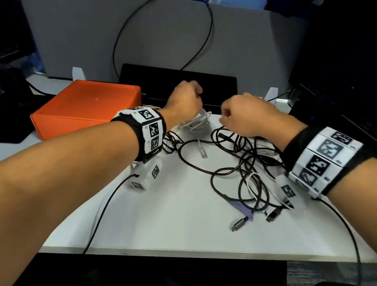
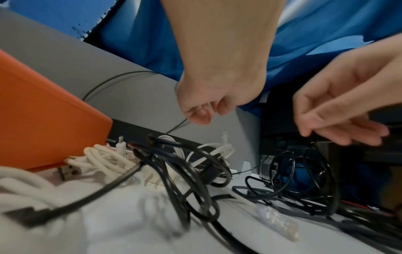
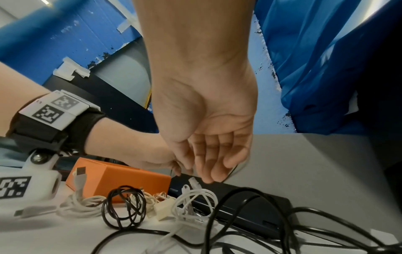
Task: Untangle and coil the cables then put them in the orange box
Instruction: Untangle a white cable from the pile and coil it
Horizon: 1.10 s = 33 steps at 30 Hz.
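A closed orange box (image 1: 87, 110) (image 2: 43, 111) (image 3: 121, 178) lies at the left of the white desk. To its right sits a bundle of white cables (image 1: 193, 124) (image 2: 102, 158) (image 3: 191, 202). A wide tangle of black cables (image 1: 245, 173) (image 2: 185, 171) spreads further right. My left hand (image 1: 184, 101) (image 2: 200, 110) hovers over the white bundle with fingers curled in, holding nothing I can see. My right hand (image 1: 239, 119) (image 3: 208, 154) hangs above the far edge of the black tangle. Its fingers are relaxed and empty.
A flat black device (image 1: 178, 78) stands behind the cables against a grey divider (image 1: 76, 29), on which a thin black cable (image 1: 206, 35) loops. Dark monitors flank the desk. A grey plug (image 1: 240, 223) and a clear plug (image 1: 202, 151) lie loose.
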Motion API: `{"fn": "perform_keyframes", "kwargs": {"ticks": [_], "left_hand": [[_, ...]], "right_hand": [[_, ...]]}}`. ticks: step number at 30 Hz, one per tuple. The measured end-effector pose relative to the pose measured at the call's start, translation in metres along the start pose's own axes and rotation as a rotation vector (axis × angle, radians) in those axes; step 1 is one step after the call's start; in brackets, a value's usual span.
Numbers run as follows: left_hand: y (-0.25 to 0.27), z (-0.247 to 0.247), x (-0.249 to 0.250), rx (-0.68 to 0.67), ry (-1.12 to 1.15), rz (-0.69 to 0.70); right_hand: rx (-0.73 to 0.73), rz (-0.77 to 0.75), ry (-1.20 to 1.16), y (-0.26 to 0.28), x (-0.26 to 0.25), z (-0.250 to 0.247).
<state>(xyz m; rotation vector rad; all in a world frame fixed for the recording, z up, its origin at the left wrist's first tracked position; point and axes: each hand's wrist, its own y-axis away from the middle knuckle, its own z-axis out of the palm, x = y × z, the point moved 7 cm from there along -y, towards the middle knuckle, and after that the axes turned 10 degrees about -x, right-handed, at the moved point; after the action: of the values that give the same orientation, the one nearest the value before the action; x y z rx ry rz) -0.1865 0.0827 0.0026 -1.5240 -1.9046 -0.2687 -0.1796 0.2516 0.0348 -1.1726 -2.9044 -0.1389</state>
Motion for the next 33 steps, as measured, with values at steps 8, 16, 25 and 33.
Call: {"fn": "perform_keyframes", "kwargs": {"ticks": [8,16,25,33], "left_hand": [[0.021,0.062,0.006,-0.718,-0.619,0.127],[0.017,0.066,-0.006,-0.901,-0.636,0.033],[0.005,0.06,-0.029,-0.86,-0.846,0.024],[-0.009,0.061,-0.046,-0.787,-1.006,-0.082]], "right_hand": [[-0.201,0.023,0.02,-0.052,-0.021,0.04],[-0.382,0.035,0.095,-0.051,-0.012,0.07],[-0.222,-0.038,0.013,-0.049,-0.009,0.066],[-0.126,-0.089,-0.045,-0.045,-0.027,0.053]]}}
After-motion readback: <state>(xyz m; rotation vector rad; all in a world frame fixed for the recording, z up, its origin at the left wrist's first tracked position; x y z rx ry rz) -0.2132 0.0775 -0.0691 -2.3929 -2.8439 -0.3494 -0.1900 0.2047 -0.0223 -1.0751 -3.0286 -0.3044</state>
